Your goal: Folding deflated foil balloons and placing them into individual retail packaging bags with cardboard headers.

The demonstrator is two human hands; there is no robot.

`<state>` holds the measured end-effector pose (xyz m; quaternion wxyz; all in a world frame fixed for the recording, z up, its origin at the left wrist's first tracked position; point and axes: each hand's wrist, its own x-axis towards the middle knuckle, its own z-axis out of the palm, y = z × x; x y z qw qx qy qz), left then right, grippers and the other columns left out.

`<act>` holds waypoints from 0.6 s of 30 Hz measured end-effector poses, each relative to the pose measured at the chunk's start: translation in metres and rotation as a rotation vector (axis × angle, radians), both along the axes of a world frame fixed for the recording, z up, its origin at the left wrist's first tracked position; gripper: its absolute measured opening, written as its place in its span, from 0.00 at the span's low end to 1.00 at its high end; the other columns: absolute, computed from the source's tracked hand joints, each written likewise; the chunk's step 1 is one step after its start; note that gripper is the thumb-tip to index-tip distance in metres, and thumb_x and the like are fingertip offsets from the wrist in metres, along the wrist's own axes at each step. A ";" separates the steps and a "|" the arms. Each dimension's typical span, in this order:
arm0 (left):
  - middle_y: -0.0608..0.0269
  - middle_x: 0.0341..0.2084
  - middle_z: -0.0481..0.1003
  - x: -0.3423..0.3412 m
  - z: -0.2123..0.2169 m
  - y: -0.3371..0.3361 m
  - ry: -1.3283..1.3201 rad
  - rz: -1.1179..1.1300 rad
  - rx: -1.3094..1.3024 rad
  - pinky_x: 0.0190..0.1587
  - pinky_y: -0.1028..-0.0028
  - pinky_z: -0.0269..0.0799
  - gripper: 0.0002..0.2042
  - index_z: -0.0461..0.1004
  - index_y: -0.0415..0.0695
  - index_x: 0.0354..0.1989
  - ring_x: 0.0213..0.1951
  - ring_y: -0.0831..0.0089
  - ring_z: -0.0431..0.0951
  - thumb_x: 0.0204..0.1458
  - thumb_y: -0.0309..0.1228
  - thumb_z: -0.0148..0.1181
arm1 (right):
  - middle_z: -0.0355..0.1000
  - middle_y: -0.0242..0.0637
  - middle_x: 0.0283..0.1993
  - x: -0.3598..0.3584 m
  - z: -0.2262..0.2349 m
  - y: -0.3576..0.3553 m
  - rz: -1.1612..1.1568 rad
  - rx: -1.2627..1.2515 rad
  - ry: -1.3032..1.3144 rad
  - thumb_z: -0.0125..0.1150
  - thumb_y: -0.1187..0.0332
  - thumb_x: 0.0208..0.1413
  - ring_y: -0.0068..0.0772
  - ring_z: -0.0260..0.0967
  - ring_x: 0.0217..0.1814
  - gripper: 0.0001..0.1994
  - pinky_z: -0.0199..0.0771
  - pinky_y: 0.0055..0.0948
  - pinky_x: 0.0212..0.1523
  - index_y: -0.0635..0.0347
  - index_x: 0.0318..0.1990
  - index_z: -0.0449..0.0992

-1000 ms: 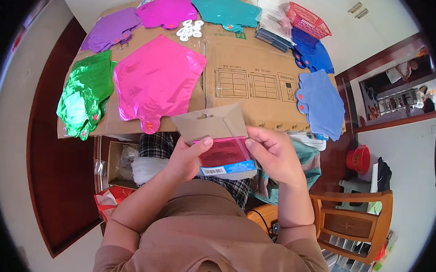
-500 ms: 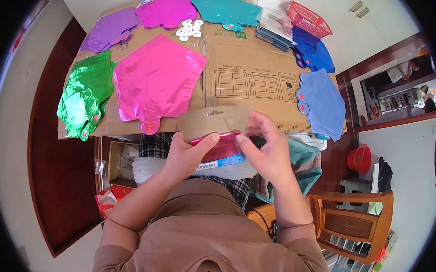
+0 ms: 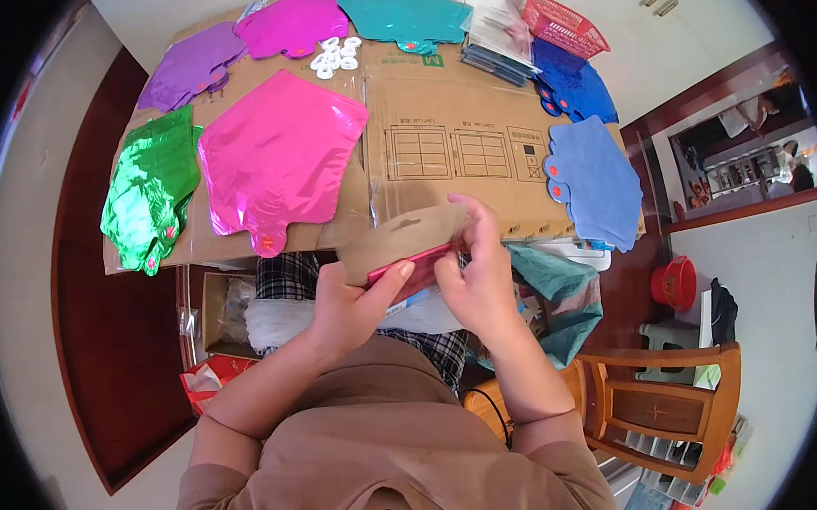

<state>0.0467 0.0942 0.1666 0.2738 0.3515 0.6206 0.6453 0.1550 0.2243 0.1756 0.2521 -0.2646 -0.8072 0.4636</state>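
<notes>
Above my lap I hold a clear plastic packet (image 3: 398, 247) with a hang hole in its raised flap. A folded pink foil piece (image 3: 415, 261) shows at its opening. My left hand (image 3: 356, 309) is closed on the packet's left side, thumb lying along the pink edge. At the other end, my right hand (image 3: 477, 281) pinches the packet's upper right corner, its lower fingers curled. Just beyond, on the cardboard, lies a large flat pink foil balloon (image 3: 281, 149) with a rounded tab. The packet's lower part is mostly hidden by my hands.
Round the cardboard tabletop (image 3: 415, 100) lie green (image 3: 152, 185), purple (image 3: 191, 68), magenta (image 3: 291, 24), teal (image 3: 405, 16), dark blue (image 3: 575, 85) and light blue foil stacks (image 3: 594, 181). White rings (image 3: 335, 58), flat packets (image 3: 500, 45) and a red basket (image 3: 564, 27) sit far back. A wooden chair (image 3: 657, 407) stands right.
The packet has tilted, its flap bending toward the right, and its blue label is now mostly out of sight. My right hand has moved up along the flap's corner. The whole view has shifted slightly.
</notes>
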 end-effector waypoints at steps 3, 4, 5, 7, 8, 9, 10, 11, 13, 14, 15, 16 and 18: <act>0.66 0.34 0.79 -0.007 -0.004 -0.003 -0.169 -0.011 -0.032 0.41 0.77 0.71 0.09 0.78 0.35 0.43 0.36 0.82 0.74 0.56 0.26 0.59 | 0.74 0.40 0.35 0.007 -0.005 0.010 0.084 -0.167 0.135 0.56 0.79 0.52 0.31 0.73 0.36 0.23 0.73 0.29 0.40 0.64 0.58 0.62; 0.66 0.34 0.79 -0.008 -0.007 -0.004 -0.211 -0.010 -0.050 0.41 0.77 0.72 0.09 0.78 0.35 0.42 0.36 0.82 0.75 0.55 0.26 0.59 | 0.73 0.35 0.36 0.010 -0.005 0.015 0.108 -0.114 0.098 0.54 0.80 0.54 0.25 0.71 0.37 0.22 0.72 0.25 0.40 0.64 0.58 0.63; 0.66 0.33 0.79 -0.009 -0.009 -0.004 -0.253 -0.009 -0.068 0.40 0.77 0.72 0.09 0.78 0.35 0.42 0.36 0.82 0.75 0.55 0.26 0.59 | 0.72 0.30 0.37 0.012 -0.005 0.017 0.132 -0.060 0.061 0.53 0.81 0.56 0.19 0.69 0.38 0.20 0.71 0.21 0.40 0.65 0.57 0.65; 0.66 0.34 0.78 -0.008 -0.014 -0.002 -0.380 0.001 -0.026 0.40 0.77 0.72 0.09 0.77 0.35 0.42 0.36 0.81 0.75 0.55 0.25 0.59 | 0.72 0.30 0.37 0.011 0.002 0.015 0.146 -0.058 0.052 0.54 0.80 0.56 0.18 0.69 0.38 0.18 0.70 0.20 0.41 0.66 0.55 0.67; 0.65 0.34 0.78 -0.008 -0.016 -0.001 -0.444 0.007 -0.005 0.40 0.76 0.72 0.09 0.77 0.35 0.42 0.36 0.81 0.75 0.55 0.25 0.59 | 0.72 0.30 0.37 0.011 0.004 0.014 0.153 -0.058 0.047 0.54 0.80 0.57 0.18 0.69 0.39 0.17 0.70 0.19 0.41 0.67 0.54 0.69; 0.64 0.35 0.78 -0.008 -0.017 -0.001 -0.481 -0.006 0.020 0.41 0.76 0.72 0.09 0.76 0.35 0.42 0.37 0.80 0.75 0.54 0.25 0.59 | 0.72 0.30 0.35 0.012 0.003 0.015 0.154 -0.137 0.065 0.55 0.80 0.55 0.18 0.69 0.37 0.18 0.71 0.20 0.41 0.66 0.54 0.69; 0.64 0.36 0.78 -0.008 -0.017 -0.001 -0.519 -0.018 0.046 0.41 0.76 0.73 0.10 0.76 0.35 0.43 0.37 0.79 0.75 0.54 0.25 0.59 | 0.71 0.30 0.32 0.012 0.001 0.017 0.155 -0.217 0.083 0.56 0.79 0.54 0.19 0.69 0.35 0.19 0.71 0.22 0.40 0.65 0.54 0.69; 0.63 0.37 0.78 -0.008 -0.017 -0.001 -0.556 -0.030 0.071 0.42 0.75 0.73 0.10 0.75 0.35 0.44 0.38 0.79 0.76 0.54 0.25 0.59 | 0.71 0.30 0.29 0.013 0.000 0.018 0.157 -0.296 0.100 0.57 0.79 0.52 0.19 0.69 0.33 0.19 0.72 0.23 0.39 0.65 0.54 0.70; 0.62 0.38 0.78 -0.010 -0.016 -0.003 -0.638 -0.059 0.099 0.42 0.75 0.73 0.11 0.75 0.35 0.45 0.39 0.78 0.76 0.54 0.25 0.59 | 0.69 0.29 0.28 0.012 0.009 0.018 0.176 -0.409 0.063 0.57 0.79 0.53 0.18 0.68 0.32 0.20 0.72 0.23 0.39 0.65 0.55 0.69; 0.62 0.38 0.77 -0.012 -0.015 -0.003 -0.679 -0.073 0.114 0.43 0.74 0.74 0.11 0.75 0.35 0.45 0.39 0.78 0.76 0.54 0.25 0.59 | 0.69 0.28 0.27 0.011 0.012 0.018 0.186 -0.465 0.044 0.57 0.79 0.53 0.17 0.67 0.32 0.20 0.72 0.23 0.39 0.64 0.55 0.69; 0.62 0.39 0.77 -0.014 -0.015 -0.004 -0.689 -0.078 0.101 0.43 0.74 0.74 0.12 0.75 0.35 0.46 0.40 0.78 0.76 0.54 0.25 0.59 | 0.69 0.29 0.27 0.011 0.010 0.017 0.182 -0.437 0.054 0.56 0.79 0.52 0.18 0.68 0.32 0.20 0.72 0.23 0.39 0.64 0.55 0.69; 0.62 0.39 0.77 -0.018 -0.015 -0.004 -0.699 -0.083 0.088 0.44 0.74 0.74 0.12 0.75 0.36 0.46 0.40 0.78 0.76 0.54 0.26 0.60 | 0.70 0.29 0.27 0.010 0.006 0.016 0.178 -0.410 0.063 0.56 0.79 0.52 0.18 0.68 0.31 0.21 0.72 0.22 0.38 0.64 0.56 0.69; 0.62 0.40 0.77 -0.019 -0.015 -0.005 -0.669 -0.087 0.064 0.44 0.74 0.74 0.13 0.75 0.36 0.47 0.40 0.78 0.76 0.55 0.27 0.60 | 0.71 0.31 0.28 0.008 0.003 0.010 0.156 -0.300 0.077 0.56 0.80 0.52 0.18 0.69 0.31 0.21 0.72 0.22 0.38 0.63 0.56 0.69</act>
